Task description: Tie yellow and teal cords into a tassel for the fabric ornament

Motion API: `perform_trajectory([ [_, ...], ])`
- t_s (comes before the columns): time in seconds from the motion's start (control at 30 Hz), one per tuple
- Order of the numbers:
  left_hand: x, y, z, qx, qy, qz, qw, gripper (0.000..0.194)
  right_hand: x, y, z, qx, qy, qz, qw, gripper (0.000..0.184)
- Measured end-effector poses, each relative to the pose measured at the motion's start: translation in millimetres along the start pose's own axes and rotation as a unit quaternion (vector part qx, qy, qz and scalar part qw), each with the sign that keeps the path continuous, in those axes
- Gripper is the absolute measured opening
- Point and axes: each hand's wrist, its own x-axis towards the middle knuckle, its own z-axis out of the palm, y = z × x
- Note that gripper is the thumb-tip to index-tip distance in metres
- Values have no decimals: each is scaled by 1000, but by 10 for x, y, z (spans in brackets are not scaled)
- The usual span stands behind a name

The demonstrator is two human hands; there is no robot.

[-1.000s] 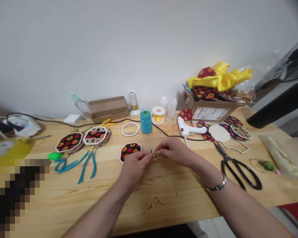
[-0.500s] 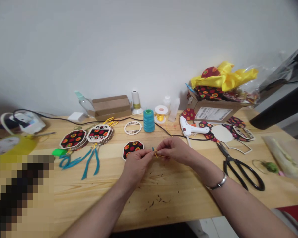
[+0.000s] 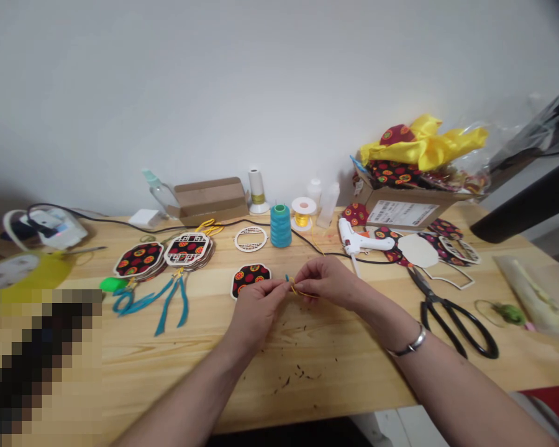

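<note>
My left hand (image 3: 259, 302) is closed in a pinch, with a small teal tip of thread (image 3: 287, 279) poking up at its fingertips. Close beside it, my right hand (image 3: 328, 282) pinches a thin yellow cord (image 3: 307, 293), whose loose end trails below the fingers. The cord loops near the teal tip, but how the two join is too small to make out. Partly behind my left hand lies a patterned fabric panel with a pale edge (image 3: 249, 277). A teal thread cone (image 3: 280, 226) and a spool of yellow cord (image 3: 302, 214) stand beyond my hands.
Stacked panels with teal tassels (image 3: 186, 249) lie at left. A white glue gun (image 3: 366, 239) and black-handled scissors (image 3: 447, 307) rest at right. Behind them stands a cardboard box of fabric (image 3: 400, 208). A black cable (image 3: 242, 222) crosses the table, and a round wooden frame (image 3: 250, 248) lies near it.
The view has shifted very slightly. Both hands keep their pinch, and the yellow cord below my right fingers shows a little more clearly.
</note>
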Motion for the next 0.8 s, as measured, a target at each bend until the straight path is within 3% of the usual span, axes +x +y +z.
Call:
perform_trajectory([
  [0.8, -24, 37, 19, 5, -9, -13, 1000, 33, -7, -31, 52, -12, 45, -12, 999, 4],
])
